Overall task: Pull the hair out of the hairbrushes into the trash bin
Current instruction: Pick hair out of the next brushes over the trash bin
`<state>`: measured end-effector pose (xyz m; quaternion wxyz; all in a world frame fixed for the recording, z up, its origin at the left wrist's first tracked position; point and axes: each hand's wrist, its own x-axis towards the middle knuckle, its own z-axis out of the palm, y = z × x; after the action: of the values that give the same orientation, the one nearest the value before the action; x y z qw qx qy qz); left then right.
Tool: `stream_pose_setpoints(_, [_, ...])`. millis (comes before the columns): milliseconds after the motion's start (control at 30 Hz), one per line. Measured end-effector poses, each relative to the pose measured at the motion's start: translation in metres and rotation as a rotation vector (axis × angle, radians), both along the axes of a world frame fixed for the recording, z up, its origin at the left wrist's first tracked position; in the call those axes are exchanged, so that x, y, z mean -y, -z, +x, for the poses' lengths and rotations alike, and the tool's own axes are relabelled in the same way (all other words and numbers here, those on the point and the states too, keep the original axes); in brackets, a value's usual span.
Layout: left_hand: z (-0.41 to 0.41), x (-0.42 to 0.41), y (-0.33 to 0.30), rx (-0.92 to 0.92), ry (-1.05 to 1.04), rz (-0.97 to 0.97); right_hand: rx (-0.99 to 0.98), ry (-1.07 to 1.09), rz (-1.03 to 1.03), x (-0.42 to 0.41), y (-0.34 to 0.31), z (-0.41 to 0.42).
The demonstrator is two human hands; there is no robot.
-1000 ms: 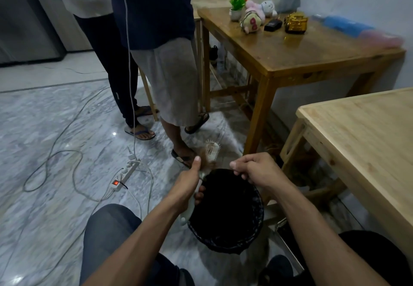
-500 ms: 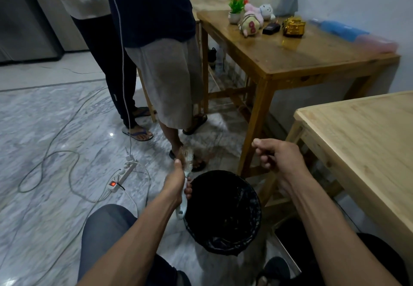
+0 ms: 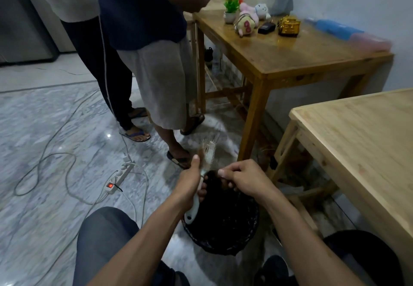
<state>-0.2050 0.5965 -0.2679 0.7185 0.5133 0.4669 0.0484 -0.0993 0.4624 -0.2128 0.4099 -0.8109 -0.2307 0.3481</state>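
My left hand [image 3: 190, 180] grips the white handle of a hairbrush [image 3: 208, 151], whose bristled head points up and away, with brownish hair caught along its left side. My right hand [image 3: 243, 178] hovers just right of the brush, over the far rim of the trash bin, with thumb and forefinger pinched together; whether hair sits between them is too small to tell. The black-lined trash bin [image 3: 225, 225] stands on the floor between my knees, directly below both hands.
Two people stand close ahead, a sandalled foot [image 3: 178, 157] near the brush. A power strip [image 3: 118, 177] and cables lie on the marble floor at left. A dark wooden table [image 3: 290, 57] with toys stands beyond; a pale wooden table [image 3: 357, 142] is at right.
My right hand, raised and drawn back to the right half a second ago, has come back down beside the brush head over the bin. The brush has tilted so its bristles show again.
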Motion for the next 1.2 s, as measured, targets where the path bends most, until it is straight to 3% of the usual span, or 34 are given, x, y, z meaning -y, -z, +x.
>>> stream_pose_setpoints(167, [-0.001, -0.013, 0.019, -0.087, -0.085, -0.082, 0.103, -0.001, -0.072, 0.009, -0.02, -0.003])
stream_pose_setpoints(333, [0.001, -0.016, 0.027, -0.128, -0.099, -0.153, 0.039, -0.005, -0.113, 0.019, -0.049, 0.001])
stream_pose_setpoints(533, [-0.009, -0.027, 0.044, -0.194, -0.162, -0.194, -0.058, 0.044, 0.146, 0.051, -0.11, 0.017])
stream_pose_setpoints(633, [-0.012, -0.02, 0.051, -0.207, -0.131, -0.124, 0.076, 0.094, 0.177, 0.058, -0.135, 0.026])
stream_pose_setpoints(733, [-0.005, -0.001, 0.038, -0.183, -0.055, 0.021, 0.112, 0.048, 0.013, 0.048, -0.112, 0.025])
stream_pose_setpoints(900, [-0.003, 0.008, 0.011, -0.12, -0.001, 0.297, 0.046, 0.002, -0.225, 0.026, -0.016, 0.018])
stream_pose_setpoints(1067, [-0.013, 0.001, -0.002, -0.169, 0.088, 0.388, -0.256, 0.123, -0.157, 0.018, 0.001, 0.013])
stream_pose_setpoints(1200, [-0.016, -0.002, -0.003, -0.168, 0.226, 0.437, 0.0, 0.196, -0.165, 0.019, -0.002, 0.022])
